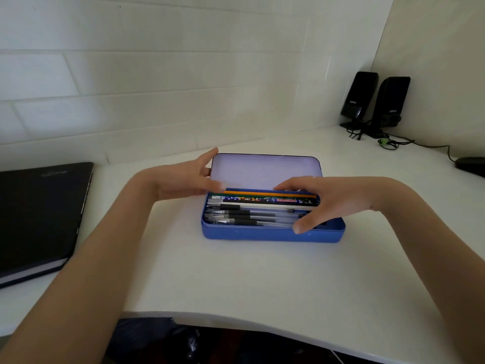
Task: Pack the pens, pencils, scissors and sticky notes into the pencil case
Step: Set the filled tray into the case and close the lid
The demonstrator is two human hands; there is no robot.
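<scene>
A blue pencil case lies open on the white desk, its pale lid standing up at the back. Inside lie several clear pens with black grips, an orange pencil, a patterned pencil and a white one. My left hand is at the case's left end, fingers spread, one fingertip on the pencils' ends and another by the lid's edge. My right hand rests over the right end of the pens and pencils, thumb on the front rim. Scissors and sticky notes are not visible.
A black closed notebook lies at the left edge of the desk. Two black speakers with tangled cables stand in the back right corner. A dark mouse sits at the far right. The desk's front edge curves near me.
</scene>
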